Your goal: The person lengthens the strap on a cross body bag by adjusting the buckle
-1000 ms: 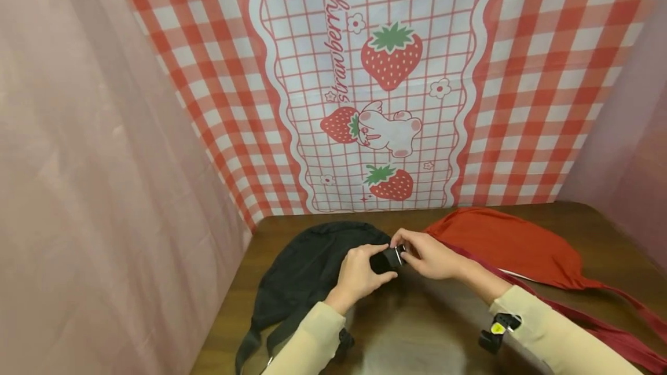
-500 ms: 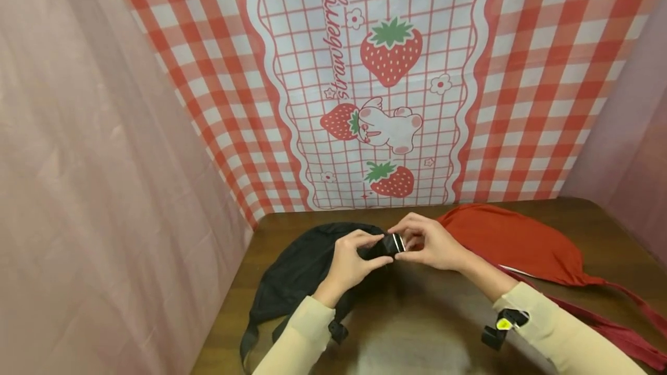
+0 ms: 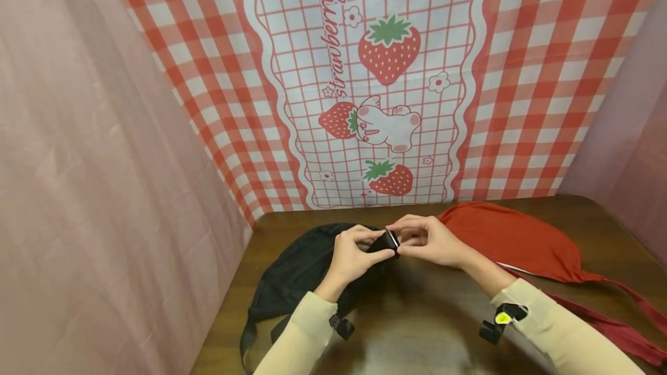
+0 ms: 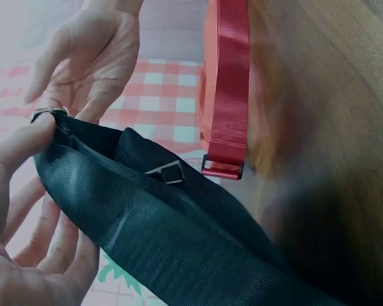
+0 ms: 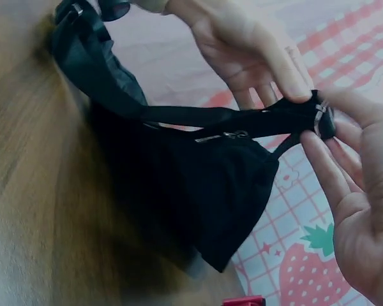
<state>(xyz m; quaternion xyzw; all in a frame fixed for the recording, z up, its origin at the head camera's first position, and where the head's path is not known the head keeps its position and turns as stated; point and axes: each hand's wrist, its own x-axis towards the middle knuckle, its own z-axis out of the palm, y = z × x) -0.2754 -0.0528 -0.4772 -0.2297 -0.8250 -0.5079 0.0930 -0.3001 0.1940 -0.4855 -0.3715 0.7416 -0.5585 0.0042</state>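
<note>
A black waist bag (image 3: 297,274) lies on the left of the table, its webbing strap (image 4: 147,223) lifted and folded back on itself. My left hand (image 3: 350,256) pinches the strap near its raised end, thumb on top. From the other side, the fingers and thumb of my right hand (image 3: 429,241) pinch that end at a small metal slider buckle (image 5: 320,116). Another metal slider (image 4: 172,173) shows farther down the strap. The bag's zipper pull (image 5: 236,134) is visible in the right wrist view. My hands hide part of the strap end in the head view.
At the back right of the table lies a red waist bag (image 3: 513,242), its dark red strap (image 3: 607,320) trailing toward the right front edge. Behind the wooden table (image 3: 417,328) hangs a red-and-white checked cloth (image 3: 537,103). A pinkish curtain (image 3: 120,190) stands on the left.
Both hands have risen slightly, away from the table's front, with the strap end. The metal edge at the strap end has turned and shows as one line instead of two.
</note>
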